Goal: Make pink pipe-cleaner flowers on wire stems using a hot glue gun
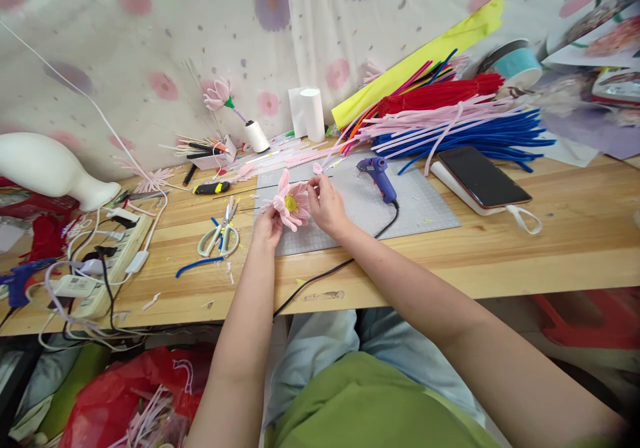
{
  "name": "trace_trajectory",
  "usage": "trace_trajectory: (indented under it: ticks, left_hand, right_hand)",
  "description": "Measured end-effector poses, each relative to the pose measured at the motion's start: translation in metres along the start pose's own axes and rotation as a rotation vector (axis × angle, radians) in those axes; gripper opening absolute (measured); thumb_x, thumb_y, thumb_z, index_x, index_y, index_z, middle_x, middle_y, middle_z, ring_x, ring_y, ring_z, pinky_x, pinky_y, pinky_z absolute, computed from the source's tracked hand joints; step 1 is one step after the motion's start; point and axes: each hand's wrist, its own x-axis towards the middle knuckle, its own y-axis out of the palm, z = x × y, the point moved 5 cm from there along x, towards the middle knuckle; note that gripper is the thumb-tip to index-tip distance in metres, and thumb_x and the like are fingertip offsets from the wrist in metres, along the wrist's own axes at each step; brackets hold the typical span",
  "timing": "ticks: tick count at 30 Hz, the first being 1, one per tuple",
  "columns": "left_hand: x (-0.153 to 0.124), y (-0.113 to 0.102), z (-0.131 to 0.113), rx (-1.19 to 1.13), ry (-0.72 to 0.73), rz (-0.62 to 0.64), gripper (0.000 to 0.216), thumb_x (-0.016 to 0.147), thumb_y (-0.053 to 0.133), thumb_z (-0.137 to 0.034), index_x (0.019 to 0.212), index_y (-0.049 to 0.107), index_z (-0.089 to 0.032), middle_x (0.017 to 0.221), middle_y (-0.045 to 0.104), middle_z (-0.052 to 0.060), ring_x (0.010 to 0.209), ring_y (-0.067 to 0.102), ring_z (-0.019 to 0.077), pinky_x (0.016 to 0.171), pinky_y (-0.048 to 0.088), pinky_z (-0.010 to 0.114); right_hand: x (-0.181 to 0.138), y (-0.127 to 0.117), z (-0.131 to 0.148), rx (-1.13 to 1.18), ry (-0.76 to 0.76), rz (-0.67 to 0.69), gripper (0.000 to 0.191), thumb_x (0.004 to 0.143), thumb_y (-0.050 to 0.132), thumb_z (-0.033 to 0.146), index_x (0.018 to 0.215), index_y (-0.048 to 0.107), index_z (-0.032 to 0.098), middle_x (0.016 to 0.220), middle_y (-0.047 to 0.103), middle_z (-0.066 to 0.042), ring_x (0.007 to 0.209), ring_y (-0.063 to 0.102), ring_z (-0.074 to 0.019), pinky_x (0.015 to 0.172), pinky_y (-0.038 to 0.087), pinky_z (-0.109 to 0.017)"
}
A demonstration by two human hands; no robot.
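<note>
A pink pipe-cleaner flower (291, 216) with a yellow centre is held above the grey cutting mat (420, 211). My left hand (268, 227) is closed round its left side, by the base, and a thin dark stem runs left from there. On the flower's right side my right hand (326, 205) is closed in a pinch. A small pink petal (317, 168) pokes out above those fingers, and I take it to be in their grip. Close by on the mat lies a blue-purple glue gun (380, 180) with its black cord trailing to the table edge.
Scissors (220, 240) and a yellow-black cutter (211, 188) lie left. A power strip (114, 268) with tangled cables is farther left. Bundles of blue pipe cleaners (460, 140) and red ones (440, 95) lie back right, near a phone (483, 176). A finished flower (219, 95) stands behind.
</note>
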Motion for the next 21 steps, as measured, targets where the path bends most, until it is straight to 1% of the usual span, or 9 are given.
trace_trajectory:
  ticks: [2, 5, 9, 15, 18, 21]
  left_hand:
    - [0.000, 0.001, 0.001, 0.008, 0.000, 0.011, 0.015, 0.073, 0.055, -0.002, 0.064, 0.058, -0.013, 0.057, 0.057, -0.002, 0.050, 0.053, 0.0054, 0.055, 0.045, 0.015]
    - [-0.001, 0.002, 0.002, 0.020, -0.009, 0.049, 0.014, 0.073, 0.056, -0.002, 0.065, 0.059, -0.013, 0.058, 0.059, -0.002, 0.051, 0.054, 0.0058, 0.054, 0.045, 0.015]
    - [-0.001, 0.001, 0.002, 0.016, -0.002, 0.038, 0.016, 0.073, 0.054, -0.001, 0.064, 0.059, -0.013, 0.058, 0.060, -0.001, 0.053, 0.056, 0.0057, 0.055, 0.046, 0.015]
    - [0.000, -0.001, 0.003, 0.031, -0.004, 0.032, 0.012, 0.073, 0.057, -0.004, 0.064, 0.059, -0.013, 0.058, 0.059, -0.002, 0.051, 0.054, 0.0050, 0.055, 0.045, 0.015]
    - [0.001, -0.002, 0.003, 0.042, -0.010, 0.052, 0.011, 0.073, 0.057, -0.006, 0.066, 0.059, -0.013, 0.059, 0.059, -0.002, 0.052, 0.055, 0.0055, 0.056, 0.046, 0.016]
    - [0.001, -0.004, 0.001, 0.033, -0.019, 0.044, 0.008, 0.073, 0.058, -0.007, 0.070, 0.060, -0.014, 0.061, 0.061, -0.001, 0.056, 0.057, 0.0065, 0.059, 0.048, 0.016]
  right_hand:
    - [-0.002, 0.002, 0.001, 0.048, -0.002, 0.017, 0.019, 0.088, 0.038, 0.028, 0.094, 0.052, 0.017, 0.094, 0.062, -0.007, 0.079, 0.056, -0.0171, 0.069, 0.041, -0.030]
    - [-0.006, 0.011, 0.007, 0.061, -0.065, 0.118, 0.016, 0.087, 0.040, 0.024, 0.093, 0.054, 0.018, 0.097, 0.063, -0.007, 0.083, 0.057, -0.0164, 0.071, 0.042, -0.029]
    - [-0.009, 0.018, 0.011, -0.046, -0.123, 0.211, 0.016, 0.085, 0.045, 0.023, 0.096, 0.056, 0.018, 0.101, 0.062, -0.007, 0.086, 0.057, -0.0177, 0.068, 0.041, -0.028]
    - [-0.008, 0.020, 0.011, -0.162, -0.115, 0.257, 0.020, 0.087, 0.042, 0.023, 0.097, 0.058, 0.018, 0.101, 0.062, -0.008, 0.085, 0.057, -0.0189, 0.066, 0.040, -0.028]
    - [-0.005, 0.017, 0.010, -0.107, -0.108, 0.221, 0.018, 0.085, 0.043, 0.022, 0.094, 0.058, 0.018, 0.098, 0.063, -0.007, 0.085, 0.057, -0.0173, 0.068, 0.040, -0.027]
    - [0.001, 0.006, 0.002, 0.010, -0.055, 0.099, 0.012, 0.081, 0.046, 0.023, 0.086, 0.056, 0.018, 0.088, 0.062, -0.005, 0.075, 0.055, -0.0147, 0.069, 0.040, -0.027]
